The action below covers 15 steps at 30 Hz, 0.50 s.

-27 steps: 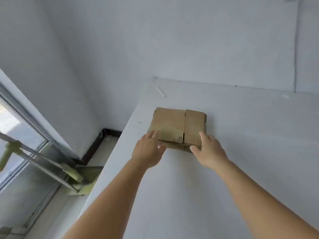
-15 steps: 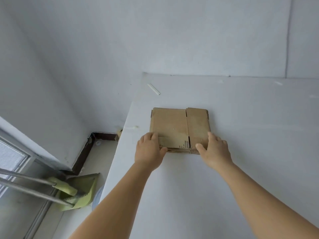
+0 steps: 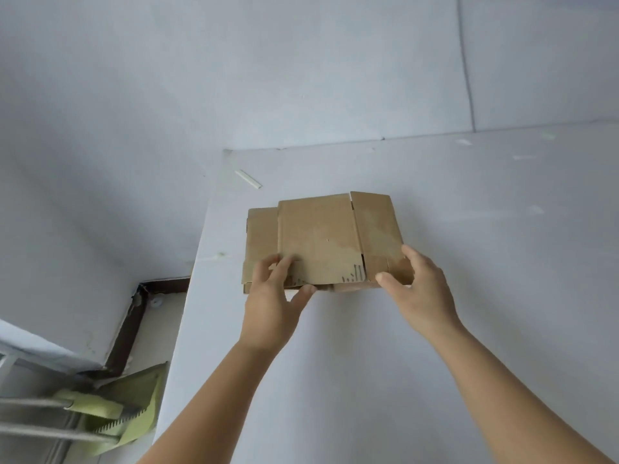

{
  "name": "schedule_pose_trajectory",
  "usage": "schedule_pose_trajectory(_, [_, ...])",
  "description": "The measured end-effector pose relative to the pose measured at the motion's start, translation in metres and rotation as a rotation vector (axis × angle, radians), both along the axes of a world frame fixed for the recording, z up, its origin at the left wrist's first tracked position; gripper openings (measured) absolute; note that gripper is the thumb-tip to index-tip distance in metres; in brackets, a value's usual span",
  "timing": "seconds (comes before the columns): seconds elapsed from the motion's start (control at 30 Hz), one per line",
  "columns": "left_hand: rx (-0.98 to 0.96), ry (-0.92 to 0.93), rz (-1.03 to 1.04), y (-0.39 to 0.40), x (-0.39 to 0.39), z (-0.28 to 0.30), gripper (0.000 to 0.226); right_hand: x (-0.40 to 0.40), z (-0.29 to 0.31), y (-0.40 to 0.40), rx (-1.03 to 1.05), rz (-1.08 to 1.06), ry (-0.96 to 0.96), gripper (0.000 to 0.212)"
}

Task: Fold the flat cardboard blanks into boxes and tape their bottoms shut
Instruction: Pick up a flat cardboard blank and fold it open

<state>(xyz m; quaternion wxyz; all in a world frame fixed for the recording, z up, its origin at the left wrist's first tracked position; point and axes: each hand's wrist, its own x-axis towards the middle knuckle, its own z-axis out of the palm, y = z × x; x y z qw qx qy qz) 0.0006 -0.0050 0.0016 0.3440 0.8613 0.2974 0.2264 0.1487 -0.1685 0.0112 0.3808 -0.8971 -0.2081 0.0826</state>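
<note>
In the centre of the frame a small stack of cardboard blanks (image 3: 261, 242) lies on the white surface (image 3: 469, 262), close to its left edge. The top blank (image 3: 321, 239) is shifted to the right and raised at its near edge. The left hand (image 3: 273, 306) pinches this edge, fingers on top and thumb below, and the right hand (image 3: 418, 293) grasps the near right corner, probably to separate one blank for folding. A green dustpan (image 3: 134, 406) stands at lower left.
</note>
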Motion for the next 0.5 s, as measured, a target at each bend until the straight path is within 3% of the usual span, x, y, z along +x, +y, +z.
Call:
schedule_pose_trajectory(0.17, [-0.025, -0.111, -0.075, -0.058, 0.016, 0.012, 0.056, -0.002, 0.012, -0.072, 0.057, -0.100, -0.006, 0.070])
schedule_pose_trajectory(0.5, [-0.054, -0.121, -0.261, -0.234, 0.075, 0.027, 0.054, 0.014, 0.025, -0.271, 0.073, -0.299, -0.032, 0.069])
